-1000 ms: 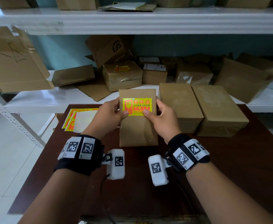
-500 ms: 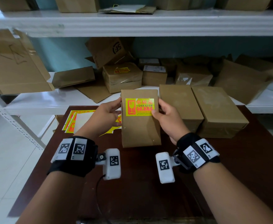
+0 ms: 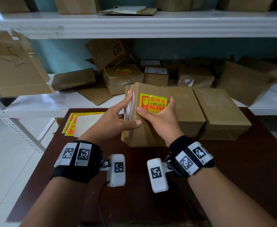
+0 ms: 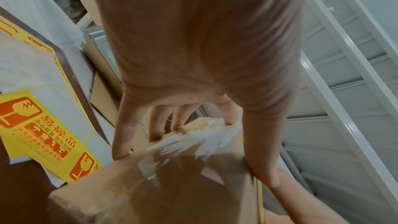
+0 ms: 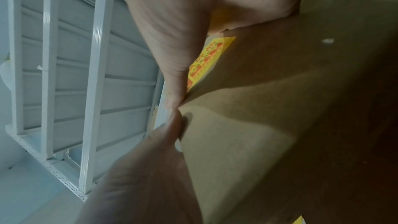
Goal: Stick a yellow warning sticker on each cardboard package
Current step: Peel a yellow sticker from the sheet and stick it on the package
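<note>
Above the worktop, both hands clamp one package: left hand on its side, right hand on its face. Its sticker is on. Two packages beside it show none; sticker sheets remain.

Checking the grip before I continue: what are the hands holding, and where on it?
Both hold the stickered cardboard package: left hand grips its left side, right hand its top face and right edge.

Black wristbands, white tag-marked cameras, bare forearms.
</note>
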